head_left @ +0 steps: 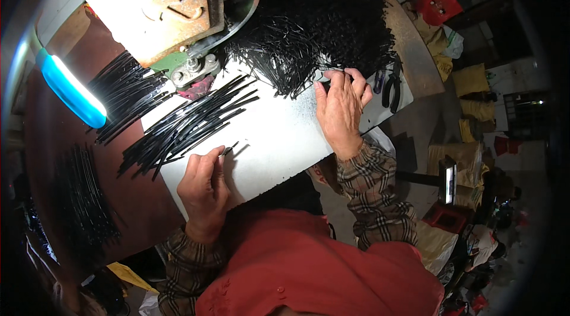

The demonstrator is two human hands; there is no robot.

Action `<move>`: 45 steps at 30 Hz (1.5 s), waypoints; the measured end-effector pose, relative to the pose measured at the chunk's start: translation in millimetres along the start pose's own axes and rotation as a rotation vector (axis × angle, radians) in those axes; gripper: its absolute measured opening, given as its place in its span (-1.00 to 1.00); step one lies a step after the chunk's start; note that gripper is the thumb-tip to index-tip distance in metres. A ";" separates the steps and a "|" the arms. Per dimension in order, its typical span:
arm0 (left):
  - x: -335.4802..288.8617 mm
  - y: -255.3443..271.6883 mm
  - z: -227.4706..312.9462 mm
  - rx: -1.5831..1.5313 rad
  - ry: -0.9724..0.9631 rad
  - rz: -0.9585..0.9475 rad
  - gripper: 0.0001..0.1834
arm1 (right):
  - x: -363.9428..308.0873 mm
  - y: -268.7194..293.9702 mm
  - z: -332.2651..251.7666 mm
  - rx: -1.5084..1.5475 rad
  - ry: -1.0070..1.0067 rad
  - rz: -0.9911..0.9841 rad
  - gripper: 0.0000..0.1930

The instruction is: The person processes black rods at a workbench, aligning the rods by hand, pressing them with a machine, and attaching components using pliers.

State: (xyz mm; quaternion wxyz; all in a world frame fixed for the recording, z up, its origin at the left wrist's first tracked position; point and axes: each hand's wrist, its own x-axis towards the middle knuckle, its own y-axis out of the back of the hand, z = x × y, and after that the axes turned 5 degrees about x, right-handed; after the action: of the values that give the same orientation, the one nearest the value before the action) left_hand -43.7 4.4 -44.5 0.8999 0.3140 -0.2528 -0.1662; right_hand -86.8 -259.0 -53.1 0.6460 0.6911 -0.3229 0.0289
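My left hand (205, 188) is closed in a pinch above the white sheet (279, 149), and the tip of a thin black strip (232, 148) sticks out past its fingertips. My right hand (341, 111) reaches the near edge of a large heap of short black pieces (344, 25). Its thumb and fingers are bent together over something dark that I cannot make out. Between the hands and the machine lies a bundle of long black strips (187, 126), fanned out on the sheet.
A machine with a metal plate (169, 7) and bolted head (196, 69) stands at the far left. A lit blue lamp (71, 87) hangs over more black strips (124, 93). Another bundle (86, 197) lies on the brown tabletop (142, 203). Black-handled pliers (390, 90) lie right.
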 end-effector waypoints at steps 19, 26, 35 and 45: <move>1.4 -1.9 4.1 0.020 0.002 0.006 -0.80 | -14.3 -10.9 -32.6 0.075 0.028 0.034 -0.64; -2.0 0.7 2.8 0.020 -0.009 0.021 -0.80 | -23.5 -8.4 -41.8 0.317 0.023 0.100 -0.66; -1.5 -1.1 3.5 -0.033 0.025 0.023 -0.80 | -16.0 4.3 -8.4 0.604 0.152 0.028 -0.83; 8.9 -3.1 22.4 -0.174 0.154 -0.080 -0.83 | 15.4 2.4 -10.8 0.479 0.736 -0.227 -0.95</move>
State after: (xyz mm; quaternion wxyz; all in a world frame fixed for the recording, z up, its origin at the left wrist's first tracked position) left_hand -49.4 -12.8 -28.3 0.9332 0.2564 -0.1549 -0.1985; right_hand -71.7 -255.3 -42.2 0.5387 0.7958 0.0218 0.2757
